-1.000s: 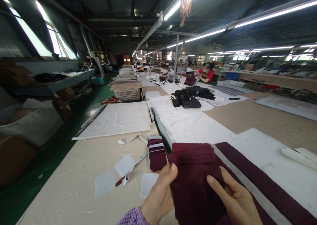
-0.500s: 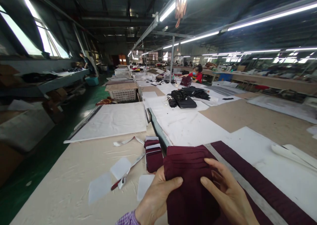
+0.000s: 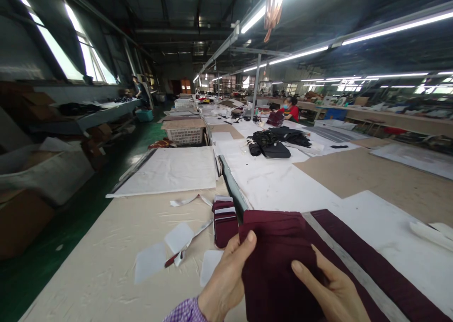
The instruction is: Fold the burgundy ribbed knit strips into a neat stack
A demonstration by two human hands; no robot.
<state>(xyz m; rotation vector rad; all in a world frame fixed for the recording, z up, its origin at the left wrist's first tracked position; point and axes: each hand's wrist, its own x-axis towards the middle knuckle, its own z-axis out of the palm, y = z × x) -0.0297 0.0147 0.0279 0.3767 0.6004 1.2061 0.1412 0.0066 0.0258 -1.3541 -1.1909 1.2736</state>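
Observation:
My left hand grips the left edge of a stack of maroon fabric pieces, thumb on top. On the stack's right side my right hand holds it with the thumb pressed on the top layer. The stack lies at the near edge of a long cutting table. Just left of it sits a small bundle of maroon strips with white bands. A long maroon fabric strip runs off to the right over white paper.
White paper scraps and a red-handled tool lie on the table at left. A large white sheet, a white basket and dark garments lie farther off. A person in red works in the distance.
My left thumb has slid from the stack's front face up to its left edge. My right hand shifted lower on the right side. The camera view swung slightly.

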